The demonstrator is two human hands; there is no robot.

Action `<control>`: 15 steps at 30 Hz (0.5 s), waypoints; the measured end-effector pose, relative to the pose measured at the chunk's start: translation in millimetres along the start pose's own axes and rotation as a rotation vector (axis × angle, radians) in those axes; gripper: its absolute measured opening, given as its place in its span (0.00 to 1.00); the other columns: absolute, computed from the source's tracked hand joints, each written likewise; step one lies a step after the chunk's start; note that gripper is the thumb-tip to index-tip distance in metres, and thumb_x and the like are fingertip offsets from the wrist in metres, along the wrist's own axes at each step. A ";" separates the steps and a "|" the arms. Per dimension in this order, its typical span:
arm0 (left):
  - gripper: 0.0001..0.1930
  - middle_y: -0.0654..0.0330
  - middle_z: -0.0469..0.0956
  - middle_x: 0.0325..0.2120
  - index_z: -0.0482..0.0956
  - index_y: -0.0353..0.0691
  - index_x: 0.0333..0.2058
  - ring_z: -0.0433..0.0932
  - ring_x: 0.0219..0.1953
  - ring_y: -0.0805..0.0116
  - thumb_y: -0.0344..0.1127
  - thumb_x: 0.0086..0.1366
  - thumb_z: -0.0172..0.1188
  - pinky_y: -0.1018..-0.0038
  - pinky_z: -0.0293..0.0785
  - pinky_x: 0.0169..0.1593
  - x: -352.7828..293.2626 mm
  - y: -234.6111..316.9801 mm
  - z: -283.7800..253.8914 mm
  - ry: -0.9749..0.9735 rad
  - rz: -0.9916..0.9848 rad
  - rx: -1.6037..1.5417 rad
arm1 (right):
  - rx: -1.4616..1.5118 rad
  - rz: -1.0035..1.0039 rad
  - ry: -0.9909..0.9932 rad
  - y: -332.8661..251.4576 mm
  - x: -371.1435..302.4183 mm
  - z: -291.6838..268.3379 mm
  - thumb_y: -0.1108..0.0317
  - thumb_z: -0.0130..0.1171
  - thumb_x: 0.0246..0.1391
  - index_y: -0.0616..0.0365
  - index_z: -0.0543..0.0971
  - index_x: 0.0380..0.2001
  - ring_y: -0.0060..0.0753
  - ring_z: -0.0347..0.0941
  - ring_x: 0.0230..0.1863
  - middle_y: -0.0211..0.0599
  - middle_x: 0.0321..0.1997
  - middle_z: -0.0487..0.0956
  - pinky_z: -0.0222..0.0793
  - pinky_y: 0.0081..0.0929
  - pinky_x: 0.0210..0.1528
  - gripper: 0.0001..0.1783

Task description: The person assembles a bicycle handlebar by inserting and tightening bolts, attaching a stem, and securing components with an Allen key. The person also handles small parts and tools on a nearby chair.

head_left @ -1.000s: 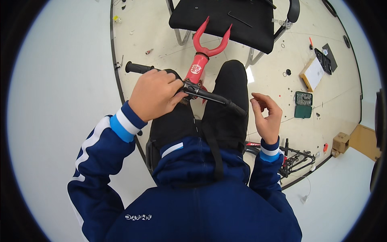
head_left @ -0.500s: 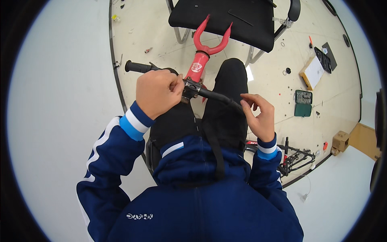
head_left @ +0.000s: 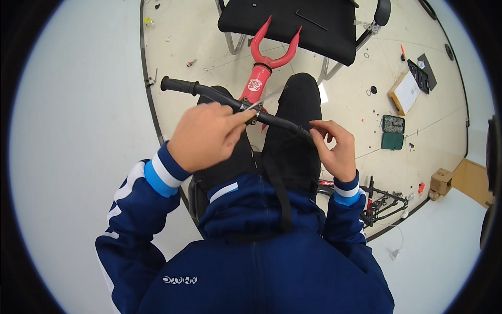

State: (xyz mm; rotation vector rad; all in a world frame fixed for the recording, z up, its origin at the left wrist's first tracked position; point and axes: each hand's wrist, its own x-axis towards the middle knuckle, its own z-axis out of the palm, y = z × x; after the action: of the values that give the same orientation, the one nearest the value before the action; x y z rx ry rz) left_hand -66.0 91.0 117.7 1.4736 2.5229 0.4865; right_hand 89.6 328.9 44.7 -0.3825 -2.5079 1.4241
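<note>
A black bicycle handlebar (head_left: 282, 123) lies across my thighs, clamped in the stem (head_left: 252, 111) of a red frame head with a red fork (head_left: 282, 62) pointing away from me. My left hand (head_left: 209, 135) is closed at the clamp, its index finger stretched along a thin, blurred metal hex key (head_left: 265, 99) that slants up and right across the stem. The hex key's tip and how it meets the bolts cannot be made out. My right hand (head_left: 334, 149) pinches the right end of the handlebar between thumb and fingers.
Ahead stands a black chair (head_left: 293, 29) with another hex key (head_left: 311, 20) on its seat; the fork tips reach its edge. On the floor to the right are a green case (head_left: 392, 140), a yellow-edged box (head_left: 404, 94), a black frame (head_left: 384, 201) and cardboard boxes (head_left: 442, 180).
My left hand has turned and dropped lower, its index finger now extended, baring the left side of the handlebar. The hex key now shows across the stem. My right hand stays at the bar end.
</note>
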 end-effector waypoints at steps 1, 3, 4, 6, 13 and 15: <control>0.13 0.58 0.71 0.18 0.83 0.45 0.42 0.72 0.23 0.59 0.32 0.56 0.63 0.65 0.66 0.27 1.7 -3.3 -3.5 -0.002 -0.006 0.009 | 0.004 0.021 -0.009 -1.5 -0.6 -1.3 0.74 0.61 0.51 0.62 0.82 0.37 0.27 0.73 0.26 0.37 0.28 0.80 0.64 0.22 0.30 0.09; 0.12 0.58 0.72 0.18 0.83 0.43 0.40 0.73 0.23 0.58 0.34 0.56 0.64 0.65 0.66 0.27 1.0 -2.9 -7.5 0.013 -0.026 0.074 | -0.003 0.036 -0.006 -1.4 -2.1 -2.7 0.74 0.61 0.51 0.62 0.82 0.37 0.26 0.72 0.26 0.37 0.28 0.80 0.64 0.22 0.30 0.09; 0.11 0.57 0.73 0.17 0.83 0.42 0.39 0.73 0.23 0.58 0.34 0.55 0.64 0.65 0.67 0.27 0.8 -2.3 -8.1 0.020 -0.035 0.107 | -0.014 0.028 0.005 -0.2 -3.0 -3.5 0.74 0.62 0.51 0.62 0.81 0.37 0.27 0.71 0.25 0.38 0.28 0.80 0.65 0.22 0.28 0.09; 0.10 0.56 0.74 0.16 0.83 0.40 0.35 0.73 0.20 0.57 0.37 0.55 0.65 0.65 0.67 0.26 -2.4 0.0 -6.7 0.058 -0.091 0.153 | -0.022 0.020 0.015 2.0 -3.4 -4.3 0.75 0.62 0.50 0.63 0.81 0.36 0.27 0.70 0.23 0.39 0.28 0.80 0.65 0.22 0.27 0.08; 0.12 0.54 0.75 0.13 0.83 0.36 0.31 0.72 0.15 0.55 0.40 0.56 0.65 0.66 0.67 0.21 4.0 9.1 -15.4 -0.124 -0.302 0.175 | -0.016 0.014 0.014 0.0 -0.3 -5.8 0.75 0.62 0.50 0.63 0.81 0.36 0.27 0.70 0.23 0.39 0.27 0.80 0.65 0.22 0.27 0.09; 0.12 0.54 0.76 0.15 0.84 0.37 0.33 0.73 0.16 0.56 0.39 0.56 0.65 0.67 0.67 0.22 3.3 8.2 -15.6 -0.161 -0.258 0.031 | -0.018 0.017 0.002 -1.1 0.6 -5.7 0.74 0.62 0.51 0.63 0.81 0.37 0.27 0.71 0.24 0.38 0.28 0.80 0.64 0.22 0.28 0.09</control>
State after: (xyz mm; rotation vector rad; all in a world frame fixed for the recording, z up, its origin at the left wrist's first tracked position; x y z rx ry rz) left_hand -66.0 94.7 135.2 1.1230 2.5499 0.2771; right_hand 90.8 333.2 48.6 -0.4088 -2.5233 1.4081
